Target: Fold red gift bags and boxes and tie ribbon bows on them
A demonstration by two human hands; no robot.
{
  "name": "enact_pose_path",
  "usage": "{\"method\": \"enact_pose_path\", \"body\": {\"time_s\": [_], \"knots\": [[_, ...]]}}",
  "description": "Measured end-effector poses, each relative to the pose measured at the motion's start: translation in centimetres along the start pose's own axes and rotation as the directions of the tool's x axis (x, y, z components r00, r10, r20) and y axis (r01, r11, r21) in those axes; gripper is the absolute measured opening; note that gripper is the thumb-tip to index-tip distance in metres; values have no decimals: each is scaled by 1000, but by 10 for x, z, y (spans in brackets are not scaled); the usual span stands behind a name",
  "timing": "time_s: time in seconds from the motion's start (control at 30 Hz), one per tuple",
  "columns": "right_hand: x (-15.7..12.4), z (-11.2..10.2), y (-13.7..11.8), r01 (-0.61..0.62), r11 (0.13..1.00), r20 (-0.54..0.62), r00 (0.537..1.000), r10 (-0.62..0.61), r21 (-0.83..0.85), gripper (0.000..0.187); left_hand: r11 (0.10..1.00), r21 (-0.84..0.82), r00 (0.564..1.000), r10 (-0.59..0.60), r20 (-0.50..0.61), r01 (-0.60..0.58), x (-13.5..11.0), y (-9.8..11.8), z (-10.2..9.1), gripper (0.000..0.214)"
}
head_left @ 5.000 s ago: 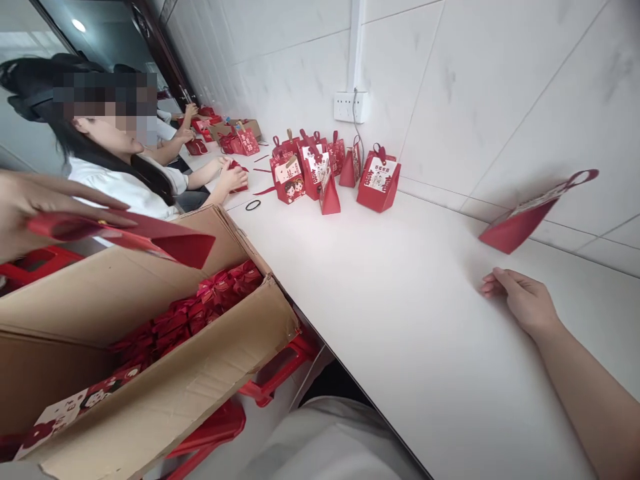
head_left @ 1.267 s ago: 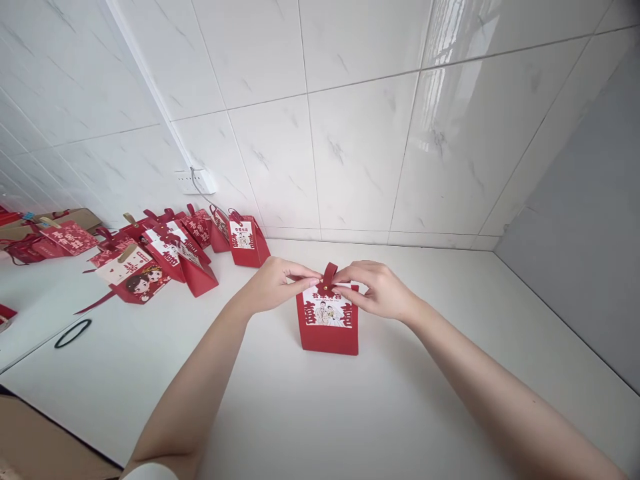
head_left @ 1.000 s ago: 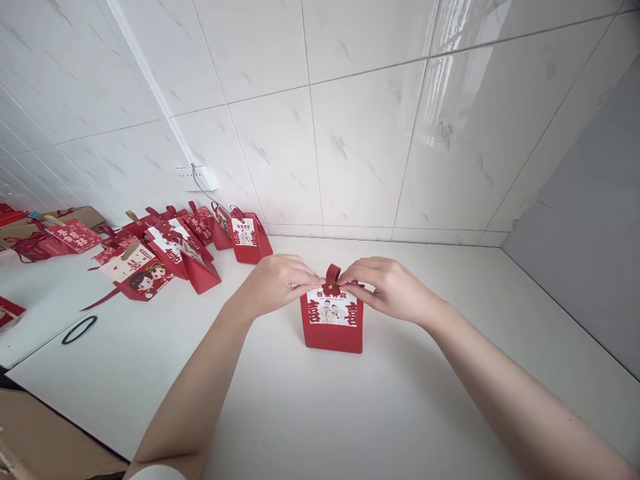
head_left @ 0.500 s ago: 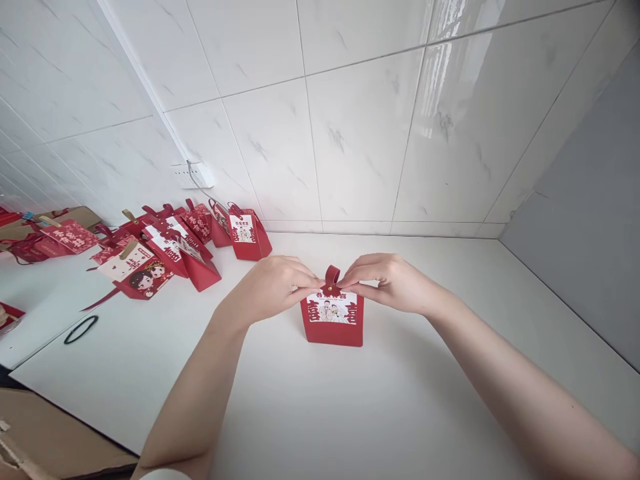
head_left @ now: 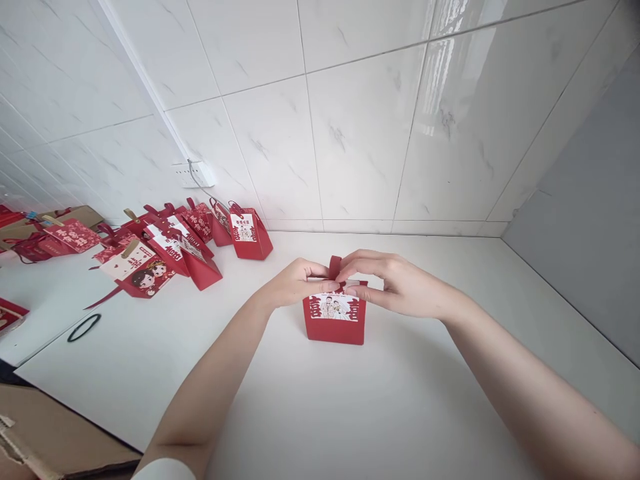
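A red gift box (head_left: 334, 331) with a white printed panel of a couple stands upright on the white table (head_left: 380, 413). Its strap handle (head_left: 335, 267) forms a loop above the top edge. My left hand (head_left: 299, 281) is closed on the box's top from the left, its thumb lying across the front at the base of the handle. From the right, my right hand (head_left: 383, 280) closes on the same top edge, thumb in front and fingers curled over behind. The fingers hide most of the handle's fastening.
Several finished-looking red gift boxes (head_left: 250, 241) stand and lean along the wall at the left. A black ring (head_left: 83, 328) lies near the table seam. A wall socket (head_left: 193, 175) with a cable is behind the boxes. A cardboard box (head_left: 65, 433) sits below the table edge, lower left.
Both hands have shifted inward over the top of the box, and the thumbs now lie across its front by the handle's base. The box stays in nearly the same place.
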State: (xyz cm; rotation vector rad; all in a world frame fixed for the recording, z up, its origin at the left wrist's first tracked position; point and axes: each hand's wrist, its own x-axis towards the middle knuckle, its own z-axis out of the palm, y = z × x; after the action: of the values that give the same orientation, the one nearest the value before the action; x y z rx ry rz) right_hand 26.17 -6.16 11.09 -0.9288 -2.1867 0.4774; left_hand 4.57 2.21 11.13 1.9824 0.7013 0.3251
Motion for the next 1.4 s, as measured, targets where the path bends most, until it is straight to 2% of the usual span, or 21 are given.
{"method": "enact_pose_path", "body": {"time_s": [0.1, 0.2, 0.37, 0.43, 0.67, 0.77, 0.87, 0.93, 0.97, 1.03, 1.13, 1.2, 1.23, 1.3, 1.37, 1.4], "knots": [[1, -1, -5, -47, 995, -3, 999, 48, 91, 18, 1000, -5, 999, -20, -48, 20, 2, -3, 2, 32], [3, -1, -7, -83, 954, 16, 996, 82, 287, 22, 999, -19, 995, -38, -87, 37, 2, -4, 4, 31], [5, 0, 1, -174, 771, 91, 984, 150, 612, 26, 999, 1, 991, -36, -132, 36, 3, -5, 6, 30], [5, -1, 3, -195, 729, 106, 980, 167, 657, 26, 999, 5, 990, -45, -130, 46, 3, -5, 6, 29], [5, 1, 2, -214, 705, 94, 974, 205, 676, 33, 997, 56, 990, -51, -134, 59, 3, -4, 5, 28], [4, 3, 3, -205, 758, 39, 972, 231, 620, 26, 996, 83, 996, -25, -86, 32, -1, 0, 0, 27], [2, 1, 7, -218, 866, -94, 953, 288, 450, 21, 991, 129, 1000, -20, 5, 19, -7, 4, -9, 29], [0, -2, 8, -271, 911, -122, 939, 321, 311, 22, 978, 210, 1000, -18, 12, 15, -10, 5, -16, 28], [-1, -4, 8, -300, 920, -95, 938, 332, 253, 22, 965, 262, 1000, -11, 2, 10, -11, 5, -19, 26], [-2, -8, 5, -324, 922, 38, 945, 324, 210, 23, 934, 355, 999, 41, -18, -32, -12, 4, -23, 22], [-1, -11, -4, -315, 887, 282, 933, 224, 337, 27, 895, 422, 974, 205, -98, -146, -9, 2, -21, 22], [0, -11, -8, -324, 870, 317, 925, 209, 371, 30, 909, 389, 942, 249, -224, -147, -7, 1, -18, 32], [1, -10, -7, -327, 880, 276, 931, 238, 344, 30, 932, 346, 929, 222, -297, -113, -6, 0, -17, 36], [2, -6, -1, -336, 913, 101, 942, 321, 230, 26, 971, 240, 911, 110, -397, -13, -8, 1, -14, 44], [2, -1, 8, -357, 928, -58, 929, 365, 109, 22, 979, 192, 916, 8, -402, 75, -12, 5, -12, 53], [1, 2, 13, -364, 929, -75, 927, 368, 71, 21, 973, 207, 932, -21, -362, 102, -14, 9, -11, 54]]}}
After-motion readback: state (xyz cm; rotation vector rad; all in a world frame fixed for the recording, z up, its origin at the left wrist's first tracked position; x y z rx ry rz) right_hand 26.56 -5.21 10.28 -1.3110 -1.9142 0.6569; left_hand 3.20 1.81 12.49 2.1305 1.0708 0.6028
